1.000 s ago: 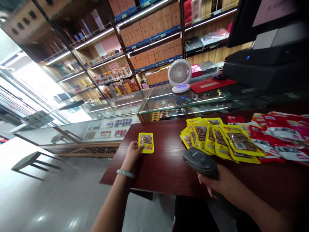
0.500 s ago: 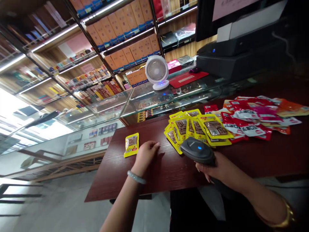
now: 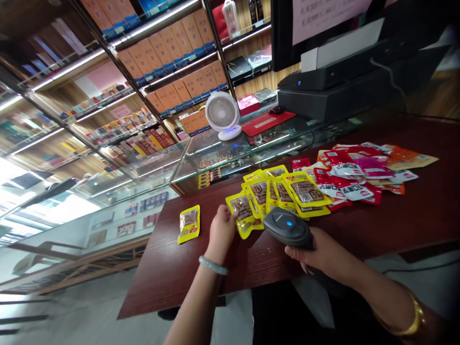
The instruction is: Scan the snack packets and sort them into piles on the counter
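My right hand (image 3: 325, 254) is wrapped round the handle of a dark grey barcode scanner (image 3: 287, 227) with a blue light on top. Its head points left, over the near edge of a pile of yellow snack packets (image 3: 305, 189). My left hand (image 3: 223, 227) pinches the left edge of one yellow snack packet (image 3: 241, 207), thumb on top; fingers beneath are hidden. That packet lies at the pile's left side, with a clear window showing brown strips. A single yellow packet (image 3: 189, 224) lies apart, left of my left hand.
Red, white and orange packets (image 3: 354, 175) are heaped to the right on the dark wooden table (image 3: 151, 282). Behind it are a glass counter (image 3: 179, 163), a white fan (image 3: 223, 115), a red mat (image 3: 268, 123) and a black machine (image 3: 323, 93). Shelves of boxes stand beyond.
My left hand has moved right to the pile and taken hold of the leftmost yellow packet, which now sticks out further left. My right hand still holds the scanner. The view has shifted slightly.
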